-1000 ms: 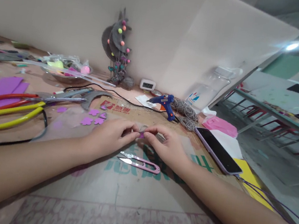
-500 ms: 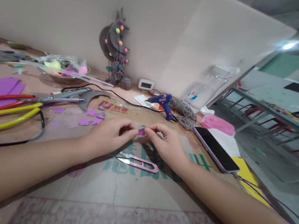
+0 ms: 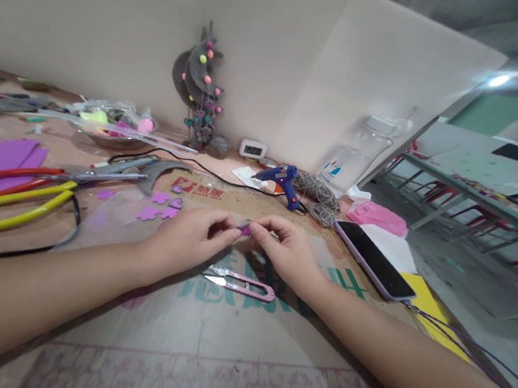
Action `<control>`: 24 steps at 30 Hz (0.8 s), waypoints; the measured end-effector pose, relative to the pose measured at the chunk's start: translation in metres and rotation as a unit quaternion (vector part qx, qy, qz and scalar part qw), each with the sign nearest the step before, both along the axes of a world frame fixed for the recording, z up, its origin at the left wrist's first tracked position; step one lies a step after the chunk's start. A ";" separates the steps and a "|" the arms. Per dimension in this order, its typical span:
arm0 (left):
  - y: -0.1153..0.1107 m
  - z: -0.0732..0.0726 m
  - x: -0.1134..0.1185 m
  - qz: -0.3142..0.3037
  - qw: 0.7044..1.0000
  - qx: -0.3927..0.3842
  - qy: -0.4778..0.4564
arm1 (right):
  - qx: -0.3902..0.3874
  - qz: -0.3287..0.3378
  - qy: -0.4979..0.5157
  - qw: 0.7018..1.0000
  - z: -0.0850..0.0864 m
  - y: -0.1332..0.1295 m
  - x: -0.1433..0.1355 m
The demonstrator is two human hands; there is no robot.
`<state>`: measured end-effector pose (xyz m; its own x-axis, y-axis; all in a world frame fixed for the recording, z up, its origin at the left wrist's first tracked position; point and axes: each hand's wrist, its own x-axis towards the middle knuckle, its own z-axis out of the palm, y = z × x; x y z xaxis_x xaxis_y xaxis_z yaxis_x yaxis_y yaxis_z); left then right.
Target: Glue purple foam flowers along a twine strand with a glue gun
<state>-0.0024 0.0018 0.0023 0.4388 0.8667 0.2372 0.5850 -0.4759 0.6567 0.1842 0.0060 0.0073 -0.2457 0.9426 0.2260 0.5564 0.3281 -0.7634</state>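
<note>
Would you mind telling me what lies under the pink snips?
The pink snips lie on cardboard, whose green printing shows beside them. Any part of that printing directly beneath them is covered, so I cannot tell what it looks like there.

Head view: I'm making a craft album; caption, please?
Left hand and right hand hold a small purple piece over cardboard, with pink snips lying close by.

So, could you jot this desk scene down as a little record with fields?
Left hand: fingertips pinching a small purple piece
Right hand: fingertips on the same piece
Below the hands: pink thread snips, lying on printed cardboard
Left side: purple flower cutouts; scissors, one handle red, one yellow
Beyond the hands: blue glue gun
Right side: smartphone, screen dark
</note>
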 end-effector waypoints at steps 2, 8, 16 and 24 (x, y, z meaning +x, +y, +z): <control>0.001 -0.001 0.000 0.006 1.000 0.008 0.003 | -0.030 0.019 0.029 0.999 -0.001 0.001 0.000; 0.002 -0.003 0.000 0.016 1.000 0.009 0.005 | -0.064 0.042 0.080 0.994 -0.003 0.003 0.001; 0.001 0.002 -0.001 -0.006 1.000 0.011 -0.020 | -0.060 0.047 0.064 0.995 -0.004 0.004 0.002; 0.001 -0.001 0.000 0.005 1.000 0.018 -0.017 | -0.064 0.064 0.103 0.991 -0.007 0.006 0.001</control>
<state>-0.0029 0.0029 0.0018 0.4203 0.8619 0.2837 0.5673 -0.4936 0.6592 0.1851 0.0125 0.0000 -0.3269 0.9308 0.1637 0.3445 0.2786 -0.8965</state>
